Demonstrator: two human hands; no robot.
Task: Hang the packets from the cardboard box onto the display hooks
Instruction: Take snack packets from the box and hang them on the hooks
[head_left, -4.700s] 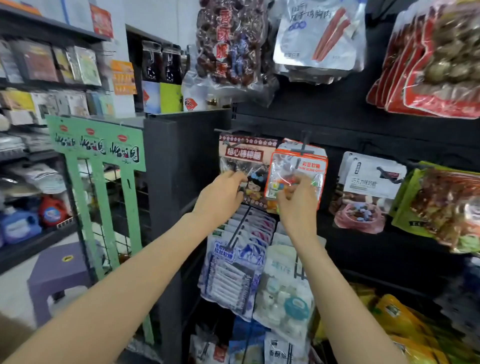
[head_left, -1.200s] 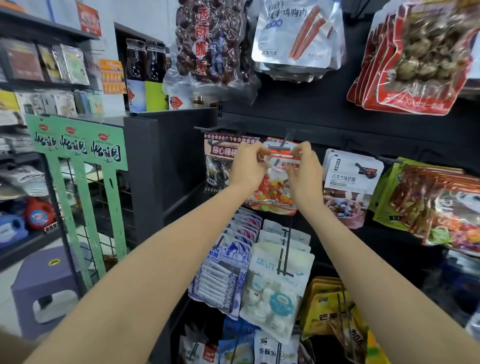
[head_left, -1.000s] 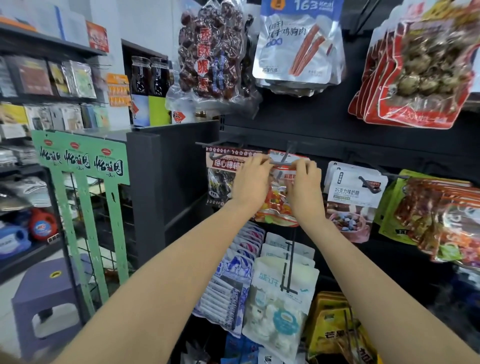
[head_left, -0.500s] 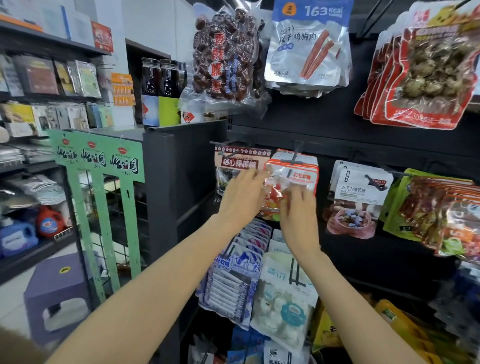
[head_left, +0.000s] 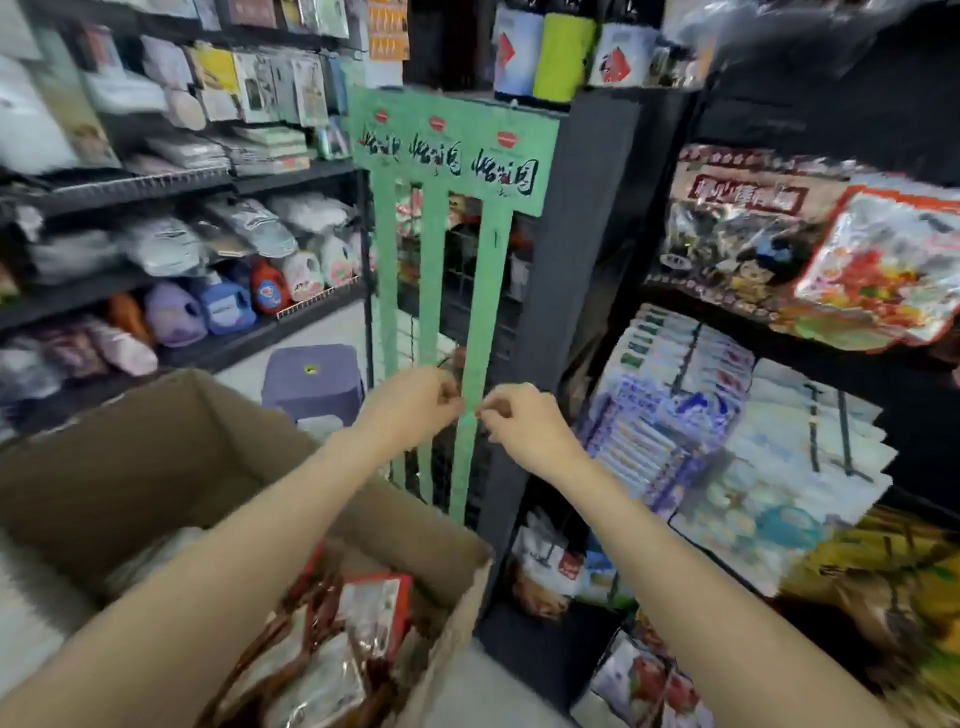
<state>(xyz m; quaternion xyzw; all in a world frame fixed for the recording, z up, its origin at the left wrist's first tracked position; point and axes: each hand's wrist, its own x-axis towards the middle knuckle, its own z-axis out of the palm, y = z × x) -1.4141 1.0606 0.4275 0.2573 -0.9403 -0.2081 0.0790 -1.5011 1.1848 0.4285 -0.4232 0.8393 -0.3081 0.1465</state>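
Near left: open cardboard box (head_left: 156, 467) holds red-edged clear packets (head_left: 374, 608), heaped. Packet writing too blurred to read. Mid: left hand (head_left: 410, 410) and right hand (head_left: 524, 426) nearly touching, fingers curled, holding nothing visible. Behind: green rack (head_left: 457, 150), black brush lettering, illegible. Far right: red-edged packet (head_left: 893, 270) hangs on display. Half second ago hands were up at that packet; box was out of view.

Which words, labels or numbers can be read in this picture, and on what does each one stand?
"园", probably: last character of the three black logos on the green rack header; other characters blurred.
Red banner on the dark packet: Chinese characters, too blurred.
Packets in the cardboard box, detergent bottles: labels unreadable.
Numbers: none readable.
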